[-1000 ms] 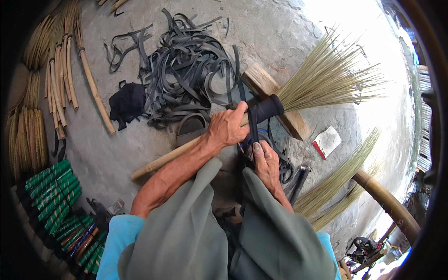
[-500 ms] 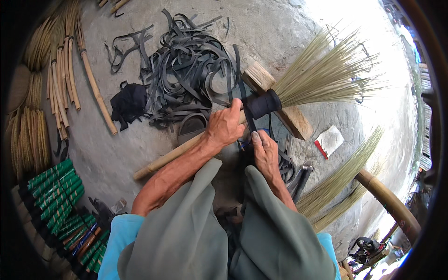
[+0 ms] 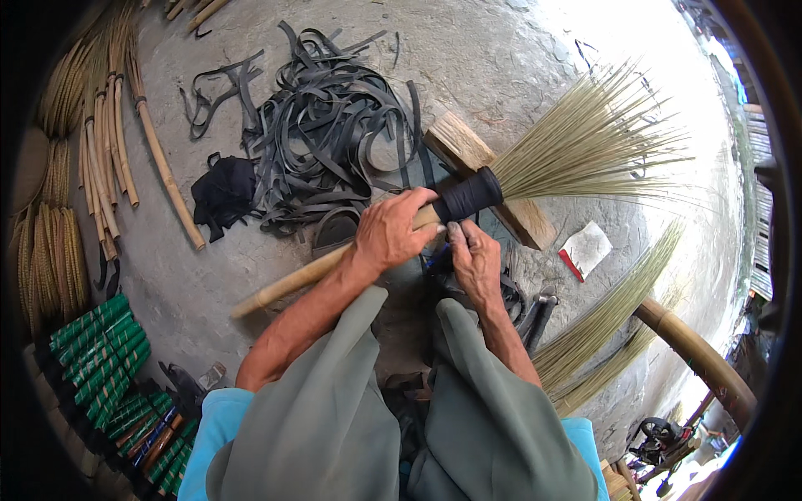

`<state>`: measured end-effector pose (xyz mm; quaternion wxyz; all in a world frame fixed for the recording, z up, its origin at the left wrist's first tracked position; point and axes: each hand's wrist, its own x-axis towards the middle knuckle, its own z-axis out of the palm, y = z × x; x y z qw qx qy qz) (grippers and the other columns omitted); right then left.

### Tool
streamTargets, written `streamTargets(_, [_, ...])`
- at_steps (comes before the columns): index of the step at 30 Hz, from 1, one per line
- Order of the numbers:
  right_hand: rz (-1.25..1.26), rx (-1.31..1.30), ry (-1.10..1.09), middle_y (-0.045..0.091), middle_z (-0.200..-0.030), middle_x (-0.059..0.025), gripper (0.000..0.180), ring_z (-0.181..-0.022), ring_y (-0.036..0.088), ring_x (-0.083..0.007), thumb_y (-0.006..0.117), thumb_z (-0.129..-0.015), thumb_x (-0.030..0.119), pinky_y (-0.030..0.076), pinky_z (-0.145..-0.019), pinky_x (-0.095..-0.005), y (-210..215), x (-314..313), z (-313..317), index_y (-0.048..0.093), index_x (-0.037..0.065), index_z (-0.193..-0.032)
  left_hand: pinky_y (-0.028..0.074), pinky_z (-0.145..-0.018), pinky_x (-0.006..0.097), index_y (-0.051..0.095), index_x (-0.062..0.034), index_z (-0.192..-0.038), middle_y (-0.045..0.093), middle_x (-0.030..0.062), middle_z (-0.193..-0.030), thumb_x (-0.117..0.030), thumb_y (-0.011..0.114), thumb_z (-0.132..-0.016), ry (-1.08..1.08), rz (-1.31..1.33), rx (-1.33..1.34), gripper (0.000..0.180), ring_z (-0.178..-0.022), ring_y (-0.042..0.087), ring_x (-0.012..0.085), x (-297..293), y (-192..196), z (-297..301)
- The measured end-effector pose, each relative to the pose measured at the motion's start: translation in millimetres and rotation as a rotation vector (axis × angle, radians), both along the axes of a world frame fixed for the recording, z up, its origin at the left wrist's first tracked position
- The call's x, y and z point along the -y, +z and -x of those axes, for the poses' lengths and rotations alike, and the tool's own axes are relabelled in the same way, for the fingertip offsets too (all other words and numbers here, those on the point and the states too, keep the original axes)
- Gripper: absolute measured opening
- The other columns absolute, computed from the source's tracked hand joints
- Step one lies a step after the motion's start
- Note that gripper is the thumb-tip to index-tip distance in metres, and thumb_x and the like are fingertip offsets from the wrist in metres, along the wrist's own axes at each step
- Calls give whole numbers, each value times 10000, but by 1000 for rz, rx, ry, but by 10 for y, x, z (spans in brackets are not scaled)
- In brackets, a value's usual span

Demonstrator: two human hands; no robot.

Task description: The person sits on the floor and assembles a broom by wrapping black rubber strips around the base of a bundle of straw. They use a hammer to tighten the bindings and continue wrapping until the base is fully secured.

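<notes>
A broom lies slantwise before me, its pale straw bristles [image 3: 589, 146] fanned out to the upper right. Black strip wound tightly makes a binding [image 3: 469, 196] where the bristles meet the bamboo handle [image 3: 288, 284]. My left hand [image 3: 388, 230] is wrapped round the handle just below the binding. Beneath the binding, my right hand [image 3: 478, 263] is closed, thumb and forefinger pinching the dark strip at the binding's lower edge; most of that strip is hidden by the fingers. The broom's bound neck is over a wooden block [image 3: 530, 221].
A tangled pile of black strips [image 3: 334, 108] lies beyond my left hand, beside a dark cloth [image 3: 224, 196]. Loose straw [image 3: 606, 321] and a bamboo pole [image 3: 697, 363] are at right. Bamboo-handled brooms [image 3: 167, 167] and green-wrapped handles [image 3: 100, 355] lie along the left.
My right hand has come up against the binding, and the strip stretched between them is no longer seen. The left hand's raised forefinger now lies along the handle.
</notes>
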<state>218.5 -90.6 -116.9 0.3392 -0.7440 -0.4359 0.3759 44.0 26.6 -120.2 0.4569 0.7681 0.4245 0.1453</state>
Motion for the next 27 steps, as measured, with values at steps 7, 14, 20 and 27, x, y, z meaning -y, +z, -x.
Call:
streamTargets(7, [-60, -185, -36, 515, -742, -121, 416, -716, 486, -161, 654, -1162, 353, 466, -662, -386, -137, -14, 43, 624, -11, -963, 595, -822, 541, 693, -38, -1272, 783, 276, -971, -397, 710, -1046, 23, 66, -34, 424, -948, 775, 498, 21, -19, 109])
streamTargets(14, [16, -135, -15, 599, -758, -156, 375, -699, 555, -214, 634, -1157, 320, 492, -677, -404, -132, -11, 118, 648, -16, -990, 585, -760, 535, 709, -15, -1139, 739, 272, -847, -475, 484, -1169, 38, 554, -21, 513, -841, 761, 489, -129, -58, 93])
streamTargets(20, [-44, -142, -18, 637, -780, -110, 428, -739, 559, -178, 630, -1170, 369, 496, -712, -380, -109, 21, 80, 668, -17, -987, 576, -641, 489, 720, -16, -1065, 727, 210, -796, -566, 464, -1176, 76, 134, -116, 617, -666, 717, 389, -24, -201, 13])
streamTargets(27, [-26, -280, -32, 600, -791, -54, 428, -783, 528, -129, 634, -1176, 354, 473, -711, -350, -222, -32, 79, 664, -15, -961, 561, -530, 382, 730, 16, -984, 720, 124, -720, -573, 449, -1193, 151, -253, 20, 686, -570, 706, 240, -43, -362, 43])
